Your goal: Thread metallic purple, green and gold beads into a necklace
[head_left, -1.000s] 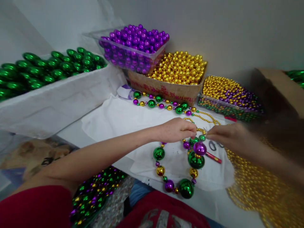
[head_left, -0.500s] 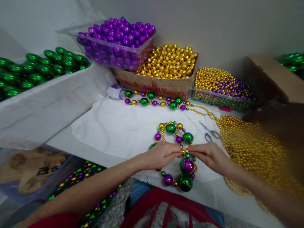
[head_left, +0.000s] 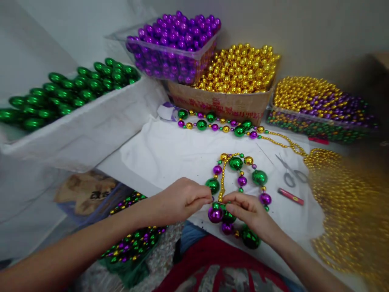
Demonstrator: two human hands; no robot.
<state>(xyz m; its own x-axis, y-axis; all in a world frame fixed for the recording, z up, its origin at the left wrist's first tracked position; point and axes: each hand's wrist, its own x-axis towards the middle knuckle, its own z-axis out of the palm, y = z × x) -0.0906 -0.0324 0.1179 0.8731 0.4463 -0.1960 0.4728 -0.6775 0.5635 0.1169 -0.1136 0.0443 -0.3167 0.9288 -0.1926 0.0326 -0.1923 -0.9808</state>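
Observation:
A bead necklace [head_left: 236, 163] of large green, purple and gold beads, with a strand of small gold beads, lies looped at the front of the white cloth. My left hand [head_left: 190, 200], fingers pinched together, is at its left side, just below a big green bead; a thin bit of string seems to run from these fingertips, though it is hard to see. Thumb and fingers of my right hand [head_left: 246, 209] close on the necklace where the gold strand meets the larger beads. Right of the hands lie grey-handled scissors [head_left: 290, 174] and a red lighter-like stick [head_left: 291, 196].
A second necklace [head_left: 201, 125] lies behind. Around the back stand a white box [head_left: 91, 129] of green beads, a clear tub [head_left: 173, 52] of purple ones, a carton [head_left: 219, 103] of gold ones and a mixed-bead tub [head_left: 316, 121]. Gold strands [head_left: 340, 202] pile at right.
My hands have moved apart from their meeting point at the knot, the left one drawing leftward. The red stick, earlier hidden by my right arm, now shows. The view has shifted left.

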